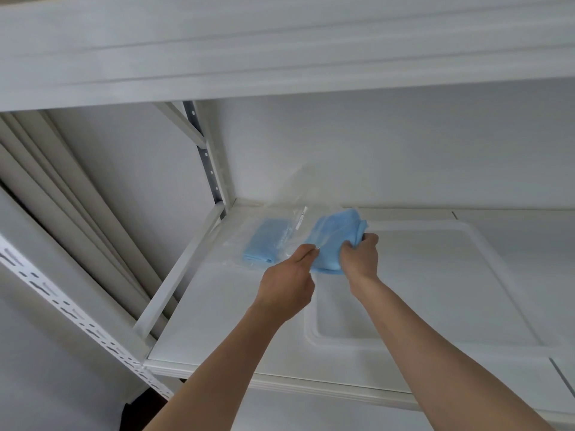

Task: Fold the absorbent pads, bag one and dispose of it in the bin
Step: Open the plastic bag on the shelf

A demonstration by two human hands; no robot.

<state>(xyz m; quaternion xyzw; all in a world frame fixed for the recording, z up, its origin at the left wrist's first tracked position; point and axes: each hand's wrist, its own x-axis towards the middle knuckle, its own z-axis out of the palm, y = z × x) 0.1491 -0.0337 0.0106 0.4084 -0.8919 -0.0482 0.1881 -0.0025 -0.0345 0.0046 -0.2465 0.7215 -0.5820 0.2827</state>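
on shelf (236,321), crumpled blue pad (333,234)

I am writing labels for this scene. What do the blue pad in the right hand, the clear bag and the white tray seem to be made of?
Folded light blue pad: soft, matte, probably nonwoven or paper-like sheet; it creases and bunches in the right hand.
Clear bag: thin glossy plastic film; see-through, wrinkled.
Shallow white tray: smooth rigid plastic, seemingly; moulded rounded rim.
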